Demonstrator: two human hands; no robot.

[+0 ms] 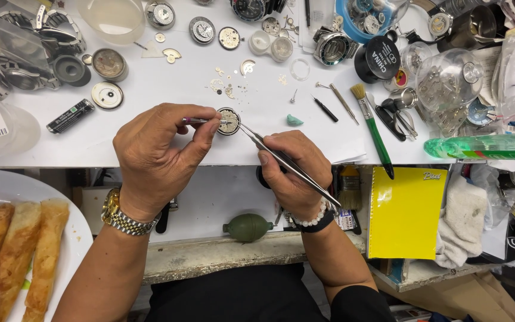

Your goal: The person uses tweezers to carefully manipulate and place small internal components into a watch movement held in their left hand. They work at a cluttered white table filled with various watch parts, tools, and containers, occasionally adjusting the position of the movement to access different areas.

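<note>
Two hands, two tools, one watch movement at the counter's near edge.

Nearest, the right hand (293,170) is closed in a pinch on one pair of tweezers (287,162), whose long axis runs from the wrist up and to the left, tips ending at the round watch movement (229,121). The left hand (156,156) is pinched narrow on one thin purple-handled tool (196,121), lying nearly level with its tip pointing right at the same movement. So the movement lies just beyond and between both hands, touching the left fingertips (213,126), and the left hand is the nearer. It rests on the white counter (150,77). Just right of it lies one small teal lump (294,120); farther right, one green-handled brush (372,128); at the far edge, several other loose movements and dials, too crowded to count surely.
</note>
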